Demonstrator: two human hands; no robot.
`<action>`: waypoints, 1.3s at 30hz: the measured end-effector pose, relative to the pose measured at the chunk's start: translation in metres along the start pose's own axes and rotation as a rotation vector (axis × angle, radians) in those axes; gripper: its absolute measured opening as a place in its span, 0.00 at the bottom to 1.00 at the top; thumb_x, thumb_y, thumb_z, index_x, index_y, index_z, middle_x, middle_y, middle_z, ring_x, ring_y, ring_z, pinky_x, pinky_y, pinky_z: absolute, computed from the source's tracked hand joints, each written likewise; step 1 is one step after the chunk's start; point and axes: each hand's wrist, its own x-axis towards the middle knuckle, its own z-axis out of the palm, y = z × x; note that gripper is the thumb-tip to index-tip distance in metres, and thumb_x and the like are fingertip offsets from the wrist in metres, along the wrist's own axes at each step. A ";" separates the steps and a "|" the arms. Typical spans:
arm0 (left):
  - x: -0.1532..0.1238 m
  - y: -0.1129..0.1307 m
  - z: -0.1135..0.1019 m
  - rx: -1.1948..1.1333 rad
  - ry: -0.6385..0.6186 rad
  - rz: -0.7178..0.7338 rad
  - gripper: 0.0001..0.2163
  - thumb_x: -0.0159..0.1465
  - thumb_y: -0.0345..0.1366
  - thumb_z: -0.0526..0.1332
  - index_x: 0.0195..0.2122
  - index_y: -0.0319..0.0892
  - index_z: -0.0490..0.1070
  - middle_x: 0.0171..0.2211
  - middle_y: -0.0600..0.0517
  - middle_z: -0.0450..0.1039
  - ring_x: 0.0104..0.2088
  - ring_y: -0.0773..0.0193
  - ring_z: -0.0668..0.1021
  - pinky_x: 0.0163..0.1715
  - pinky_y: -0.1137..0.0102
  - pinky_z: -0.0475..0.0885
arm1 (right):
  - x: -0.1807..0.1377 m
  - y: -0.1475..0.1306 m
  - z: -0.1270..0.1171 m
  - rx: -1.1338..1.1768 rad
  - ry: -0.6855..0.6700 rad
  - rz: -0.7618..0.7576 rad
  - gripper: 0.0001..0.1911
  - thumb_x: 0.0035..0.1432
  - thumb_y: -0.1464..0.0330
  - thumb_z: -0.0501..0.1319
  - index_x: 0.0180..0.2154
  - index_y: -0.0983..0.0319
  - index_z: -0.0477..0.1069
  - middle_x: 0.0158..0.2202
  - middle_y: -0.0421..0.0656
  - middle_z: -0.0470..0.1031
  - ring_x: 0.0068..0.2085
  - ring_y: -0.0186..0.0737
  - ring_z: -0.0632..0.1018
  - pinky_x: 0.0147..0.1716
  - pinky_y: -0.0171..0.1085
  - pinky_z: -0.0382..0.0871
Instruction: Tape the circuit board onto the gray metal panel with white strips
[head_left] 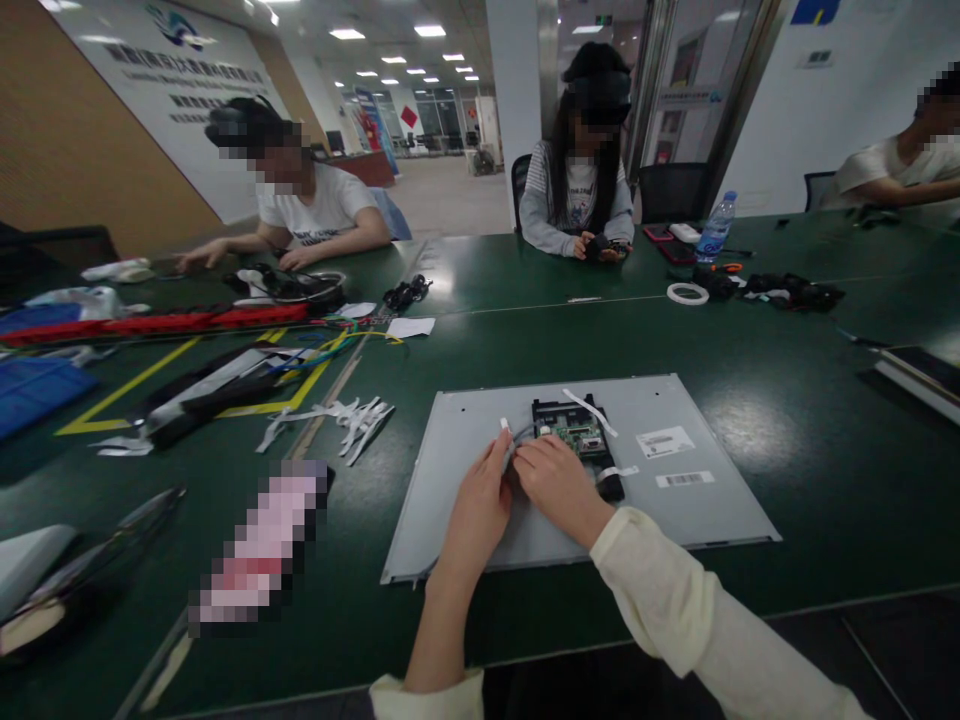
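A flat grey metal panel [465, 430], looking like the back of a display, lies on the green table in front of me. Mounted on it is a green circuit board [581, 432] in a black frame, with strips of white tape [592, 412] across it. Left of the board, my left hand [480, 505] pinches a grey cable [523, 433], and a small white piece [505, 426] sticks up at its fingertips. My right hand [556, 485] meets it there, fingers closed on the same cable. The exact grip is partly hidden by the fingers.
Left of the panel lie loose white strips [364, 425], a blurred pink phone-like item [266, 545] and a black-and-silver bundle [214, 390] with wires. Across the table are a white tape roll [688, 293], a water bottle [718, 228] and two people; another sits far right.
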 end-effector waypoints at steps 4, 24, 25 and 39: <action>0.001 0.002 0.000 0.077 -0.026 0.000 0.27 0.61 0.23 0.47 0.63 0.38 0.53 0.61 0.41 0.61 0.60 0.59 0.66 0.60 0.59 0.61 | -0.003 -0.003 0.004 0.014 -0.016 -0.021 0.12 0.62 0.74 0.53 0.46 0.67 0.71 0.45 0.49 0.74 0.51 0.43 0.71 0.58 0.48 0.55; 0.017 0.020 -0.014 0.371 -0.275 -0.179 0.24 0.66 0.31 0.46 0.64 0.39 0.51 0.64 0.46 0.56 0.65 0.57 0.57 0.61 0.54 0.54 | -0.054 -0.034 -0.036 0.195 -0.190 0.040 0.38 0.62 0.51 0.49 0.63 0.72 0.53 0.64 0.56 0.55 0.65 0.50 0.54 0.65 0.57 0.34; 0.017 0.020 -0.014 0.366 -0.287 -0.179 0.24 0.66 0.32 0.45 0.64 0.39 0.50 0.64 0.46 0.55 0.65 0.57 0.56 0.61 0.53 0.53 | -0.058 -0.035 -0.039 0.208 -0.197 0.045 0.38 0.62 0.51 0.49 0.63 0.71 0.53 0.64 0.55 0.55 0.65 0.50 0.54 0.65 0.57 0.35; 0.017 -0.001 -0.011 -0.291 0.069 -0.192 0.30 0.63 0.35 0.54 0.65 0.44 0.43 0.61 0.42 0.60 0.60 0.57 0.66 0.58 0.56 0.60 | -0.081 0.028 -0.075 0.233 -0.314 -0.133 0.33 0.58 0.54 0.56 0.63 0.53 0.53 0.68 0.43 0.46 0.68 0.53 0.42 0.62 0.60 0.33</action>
